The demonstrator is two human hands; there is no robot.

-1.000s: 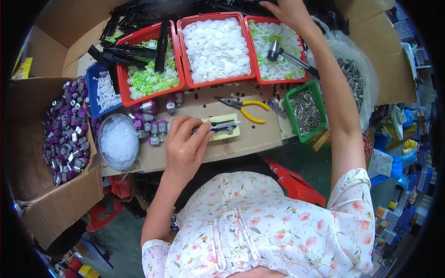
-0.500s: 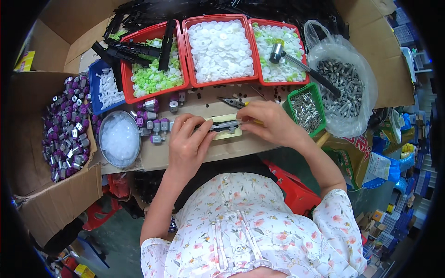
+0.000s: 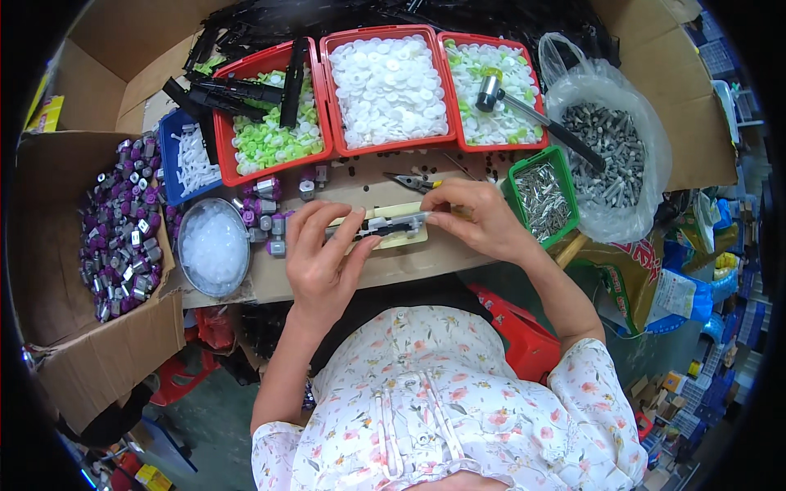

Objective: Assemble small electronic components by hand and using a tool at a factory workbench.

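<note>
A narrow black and grey plastic assembly point(image 3: 385, 226) lies across a pale yellow holder point(image 3: 407, 238) at the table's front. My right hand point(image 3: 481, 219) pinches its right end between thumb and fingers. Round the left end, my left hand point(image 3: 321, 260) has its thumb below and index finger above the assembly, its other fingers curled loosely. Pliers point(image 3: 412, 182) with dark jaws and yellow-black handles lie just beyond. Several grey and purple knob-like parts point(image 3: 266, 221) stand left of my left hand. Small details of the assembly are too fine to make out.
Red trays hold green and white pieces point(image 3: 274, 151), white discs point(image 3: 389, 90) and mixed pieces. A hammer point(image 3: 540, 119) rests across the right tray and a bag of grey parts point(image 3: 610, 196). Nearby are a green pin tray point(image 3: 544, 203), clear bowl point(image 3: 213, 245) and carton point(image 3: 106, 344).
My left hand has shifted slightly left, its thumb and index finger spreading wider. More of the assembly shows between the hands, tilted up toward the right. My right hand stays at its right end.
</note>
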